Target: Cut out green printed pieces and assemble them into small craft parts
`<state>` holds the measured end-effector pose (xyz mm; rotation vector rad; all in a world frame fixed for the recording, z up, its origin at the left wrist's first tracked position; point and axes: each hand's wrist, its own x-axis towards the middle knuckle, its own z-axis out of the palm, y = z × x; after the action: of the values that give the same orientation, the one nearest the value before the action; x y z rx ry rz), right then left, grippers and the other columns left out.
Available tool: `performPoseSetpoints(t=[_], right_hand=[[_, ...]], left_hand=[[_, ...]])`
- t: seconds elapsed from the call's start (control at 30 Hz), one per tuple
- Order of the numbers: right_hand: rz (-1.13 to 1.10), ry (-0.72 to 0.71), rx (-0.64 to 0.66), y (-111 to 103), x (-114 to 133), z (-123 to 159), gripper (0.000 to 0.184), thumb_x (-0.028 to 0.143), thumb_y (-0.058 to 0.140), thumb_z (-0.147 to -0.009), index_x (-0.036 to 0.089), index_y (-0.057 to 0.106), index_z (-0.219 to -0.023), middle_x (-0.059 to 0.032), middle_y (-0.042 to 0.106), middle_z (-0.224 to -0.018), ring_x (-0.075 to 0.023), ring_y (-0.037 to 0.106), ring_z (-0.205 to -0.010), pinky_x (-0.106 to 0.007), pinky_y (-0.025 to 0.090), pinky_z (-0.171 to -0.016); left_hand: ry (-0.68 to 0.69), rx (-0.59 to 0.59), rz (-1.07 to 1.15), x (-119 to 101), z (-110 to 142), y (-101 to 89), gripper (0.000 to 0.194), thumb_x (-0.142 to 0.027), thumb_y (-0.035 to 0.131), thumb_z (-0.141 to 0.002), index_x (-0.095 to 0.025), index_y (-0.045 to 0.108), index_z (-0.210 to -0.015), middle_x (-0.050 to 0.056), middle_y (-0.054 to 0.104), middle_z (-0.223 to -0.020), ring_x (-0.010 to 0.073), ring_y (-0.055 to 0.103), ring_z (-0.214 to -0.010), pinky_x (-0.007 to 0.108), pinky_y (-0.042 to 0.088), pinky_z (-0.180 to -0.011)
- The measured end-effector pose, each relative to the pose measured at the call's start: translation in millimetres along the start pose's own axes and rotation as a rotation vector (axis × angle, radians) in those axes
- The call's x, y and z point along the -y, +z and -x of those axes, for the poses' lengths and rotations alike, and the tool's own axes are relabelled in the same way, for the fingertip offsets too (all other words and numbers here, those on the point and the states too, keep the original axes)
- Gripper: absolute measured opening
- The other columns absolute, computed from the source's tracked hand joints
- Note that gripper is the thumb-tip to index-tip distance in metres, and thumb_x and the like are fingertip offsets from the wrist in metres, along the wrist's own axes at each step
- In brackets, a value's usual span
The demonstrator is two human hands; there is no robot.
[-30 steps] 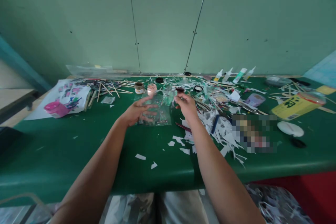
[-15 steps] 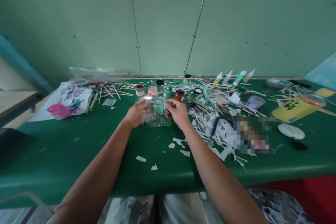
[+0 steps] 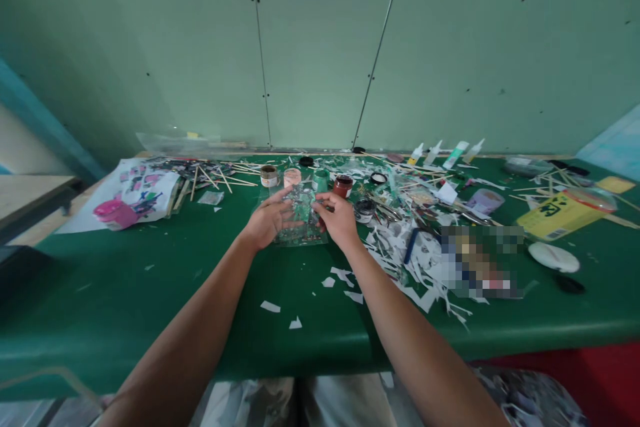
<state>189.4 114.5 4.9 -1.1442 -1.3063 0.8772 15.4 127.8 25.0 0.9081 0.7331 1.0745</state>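
A clear, shiny plastic bag or sheet lies tilted between my hands, with small whitish and greenish bits showing in or through it. My left hand has its fingers spread along the bag's left side, palm facing right. At the bag's right edge, my right hand pinches with thumb and forefinger. Just behind them stand open paint jars: a brown one, a pink one, a green one and a dark red one.
White paper scraps pile up right of my hands, beside a small dark jar. A pink object rests on a printed sheet at left. A yellow container lies far right. Several glue bottles line the back.
The plastic has tilted, and its bright glare near my left fingertips is gone. My left hand has shifted slightly right; the right keeps its pinch. The camera view moved a little.
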Motion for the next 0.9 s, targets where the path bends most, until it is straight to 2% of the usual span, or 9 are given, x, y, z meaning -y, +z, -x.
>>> performPoseSetpoints(t=[0.23,0.37,0.43,0.53,0.6,0.67,0.77,0.83,0.9], right_hand=[[0.227,-0.057,-0.002,-2,-2,3,0.030,0.042,0.056,-0.079,0.022,0.060,-0.101,0.0007,0.062,-0.069,-0.0152,0.057,-0.047,-0.027,0.044,-0.042],[0.474,-0.114,-0.100,-7,2,5,0.030,0.038,0.058,-0.079,0.021,0.060,-0.104,0.0008,0.059,-0.065,-0.0182,0.058,-0.060,-0.029,0.045,-0.056],[0.522,-0.139,-0.195,-10,3,5,0.032,0.041,0.058,-0.079,0.021,0.060,-0.104,-0.0021,0.060,-0.073,-0.0194,0.058,-0.067,-0.031,0.046,-0.061],[0.406,-0.159,-0.285,-12,4,4,0.050,0.051,0.061,-0.076,0.021,0.055,-0.116,-0.0106,0.062,-0.103,-0.0224,0.060,-0.085,-0.034,0.049,-0.070],[0.232,-0.078,-0.200,-12,4,3,0.067,0.054,0.065,-0.072,0.021,0.048,-0.128,-0.0117,0.062,-0.109,-0.0228,0.062,-0.086,-0.033,0.051,-0.067],[0.063,0.053,-0.052,-11,3,3,0.072,0.053,0.069,-0.069,0.022,0.045,-0.130,-0.0074,0.066,-0.094,-0.0206,0.064,-0.071,-0.032,0.052,-0.057],[-0.044,0.133,0.031,-6,3,3,0.051,0.047,0.071,-0.066,0.022,0.056,-0.108,0.0004,0.065,-0.072,-0.0169,0.061,-0.052,-0.028,0.049,-0.044],[-0.062,0.114,0.015,-4,3,4,0.037,0.045,0.073,-0.063,0.022,0.057,-0.088,0.0020,0.064,-0.067,-0.0156,0.060,-0.048,-0.027,0.047,-0.041],[-0.088,0.105,0.025,-4,4,5,0.033,0.044,0.074,-0.062,0.022,0.056,-0.079,0.0020,0.065,-0.066,-0.0157,0.061,-0.048,-0.027,0.049,-0.043]], left_hand=[[0.056,0.000,-0.104,6,-2,-2.7,0.058,-0.009,0.077,-0.063,-0.022,0.063,-0.117,0.000,0.064,-0.081,0.0127,0.063,-0.072,0.032,0.060,-0.071],[0.078,-0.040,-0.132,7,-6,-9.1,0.058,-0.009,0.078,-0.062,-0.021,0.063,-0.117,-0.001,0.061,-0.079,0.0119,0.061,-0.070,0.031,0.061,-0.067],[0.090,-0.059,-0.143,6,-7,-11.0,0.059,-0.010,0.078,-0.062,-0.022,0.062,-0.117,-0.002,0.058,-0.077,0.0111,0.060,-0.067,0.031,0.061,-0.065],[0.092,-0.067,-0.164,2,-5,-9.4,0.058,-0.009,0.078,-0.060,-0.021,0.063,-0.115,-0.003,0.056,-0.074,0.0105,0.058,-0.064,0.030,0.061,-0.062],[0.081,-0.059,-0.182,0,-3,-6.3,0.057,-0.008,0.078,-0.059,-0.022,0.064,-0.113,-0.002,0.056,-0.074,0.0110,0.058,-0.064,0.031,0.060,-0.062],[0.064,-0.048,-0.204,-2,0,-3.4,0.057,-0.008,0.079,-0.059,-0.022,0.065,-0.112,-0.002,0.058,-0.075,0.0123,0.060,-0.066,0.032,0.060,-0.064],[0.028,-0.043,-0.241,-3,1,-1.6,0.056,-0.013,0.081,-0.059,-0.022,0.066,-0.112,0.000,0.062,-0.073,0.0146,0.062,-0.066,0.034,0.059,-0.064],[0.020,-0.072,-0.269,-1,0,-1.7,0.049,-0.020,0.082,-0.062,-0.020,0.067,-0.108,-0.001,0.061,-0.066,0.0136,0.061,-0.059,0.033,0.058,-0.061],[0.039,-0.129,-0.299,1,-2,-1.5,0.041,-0.027,0.083,-0.061,-0.016,0.068,-0.097,-0.003,0.058,-0.060,0.0105,0.056,-0.051,0.029,0.054,-0.054]])
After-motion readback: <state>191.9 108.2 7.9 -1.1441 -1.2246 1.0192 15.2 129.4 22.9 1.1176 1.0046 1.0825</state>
